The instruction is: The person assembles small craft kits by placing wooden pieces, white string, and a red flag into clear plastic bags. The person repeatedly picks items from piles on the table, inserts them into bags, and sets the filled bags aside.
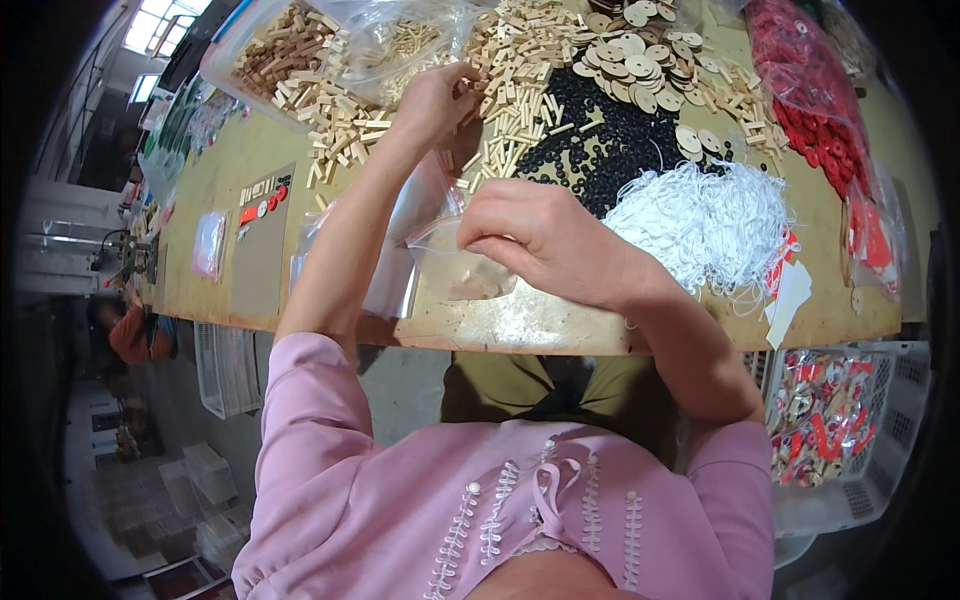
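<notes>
My left hand (pixel 435 102) reaches into the heap of small wooden pieces (pixel 505 60) at the back of the table. Its fingers are curled together, and whatever they may grip is hidden. Nearer to me, my right hand (pixel 550 238) pinches the upper edge of a small clear plastic bag (pixel 455 265). Some pale wooden pieces show through the bag's lower part. Under my left forearm lies a stack of flat clear bags (pixel 392 270) near the table's front edge.
Black rings (pixel 600 135), round wooden discs (pixel 645 70) and a tangle of white strings (pixel 700 230) cover the right side. Bagged red parts (pixel 815 110) lie at the far right. A board with sample parts (pixel 262 250) is at left. A crate (pixel 870 440) stands below right.
</notes>
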A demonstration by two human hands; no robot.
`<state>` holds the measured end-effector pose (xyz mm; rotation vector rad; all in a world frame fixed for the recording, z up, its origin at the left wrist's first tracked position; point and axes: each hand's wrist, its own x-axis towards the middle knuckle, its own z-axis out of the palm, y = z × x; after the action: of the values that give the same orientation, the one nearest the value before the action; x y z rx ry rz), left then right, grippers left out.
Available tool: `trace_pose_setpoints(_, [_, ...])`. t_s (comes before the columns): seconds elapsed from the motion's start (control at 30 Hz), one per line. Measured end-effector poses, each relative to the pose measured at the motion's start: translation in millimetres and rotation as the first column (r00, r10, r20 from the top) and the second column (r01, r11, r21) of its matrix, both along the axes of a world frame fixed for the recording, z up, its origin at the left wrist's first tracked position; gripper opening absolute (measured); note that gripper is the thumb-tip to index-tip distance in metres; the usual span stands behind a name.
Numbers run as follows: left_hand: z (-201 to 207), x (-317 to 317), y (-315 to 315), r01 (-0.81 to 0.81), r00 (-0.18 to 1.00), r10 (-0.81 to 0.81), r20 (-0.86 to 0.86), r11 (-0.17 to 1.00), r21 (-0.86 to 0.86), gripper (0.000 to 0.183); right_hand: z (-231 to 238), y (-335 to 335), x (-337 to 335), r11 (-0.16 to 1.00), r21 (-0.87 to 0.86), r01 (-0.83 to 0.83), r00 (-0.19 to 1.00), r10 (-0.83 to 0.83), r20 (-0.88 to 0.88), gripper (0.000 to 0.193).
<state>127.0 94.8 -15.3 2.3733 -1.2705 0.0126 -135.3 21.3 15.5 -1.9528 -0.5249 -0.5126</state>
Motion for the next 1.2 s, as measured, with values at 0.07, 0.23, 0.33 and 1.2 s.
trace_pose_setpoints(0.07, [-9.2,6.8,14.2,-0.012,0.968,-0.043,-0.247,0.975,-0.220,0.028,-2.6,2.7,1.8,0.999,0.016,0.045,0.999,-0.046,0.028,0.006])
trace_pose_setpoints(0.23, [39.2,-22.2,65.2,-0.139,0.624,-0.278,-0.731,0.880,-0.454,0.025,-5.4,-1.3,5.7,0.987,0.028,0.159,0.987,-0.160,0.027,0.007])
trace_pose_setpoints(0.33, [72.9,-67.2,92.2,0.010,0.621,-0.379,-0.686,0.879,-0.476,0.023,-5.1,-6.4,4.1,0.986,-0.009,0.165,0.986,-0.165,-0.017,0.007])
trace_pose_setpoints(1.2, [-15.8,12.8,22.6,-0.121,0.936,0.168,-0.309,0.979,0.164,0.034,-3.9,2.8,-1.3,0.999,-0.001,-0.051,0.998,0.051,-0.046,0.008])
